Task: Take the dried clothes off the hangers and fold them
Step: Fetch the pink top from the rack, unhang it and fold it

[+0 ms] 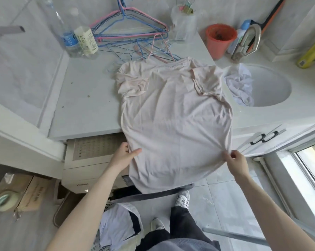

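The left hand (124,156) grips the left side of a T-shirt (174,115) near its lower edge, thumb lying on top of the cloth and fingers tucked beneath it. The right hand (237,162) pinches the opposite side, where the fabric puckers into small radiating creases. The T-shirt is pale pink, thin and softly wrinkled. It lies spread on the counter (84,105) with its neckline toward the counter's back, and its lower part hangs past the counter's front edge between the two hands. Both short sleeves are turned inward over the chest, the left one bunched, the right one lying flatter with its hem showing. At the back of the counter, a tangle of pink and blue wire hangers (131,33) touches the collar. At the counter's right end a crumpled white cloth (240,86) sits in the sink (276,91), with an orange bucket (220,38) behind it.
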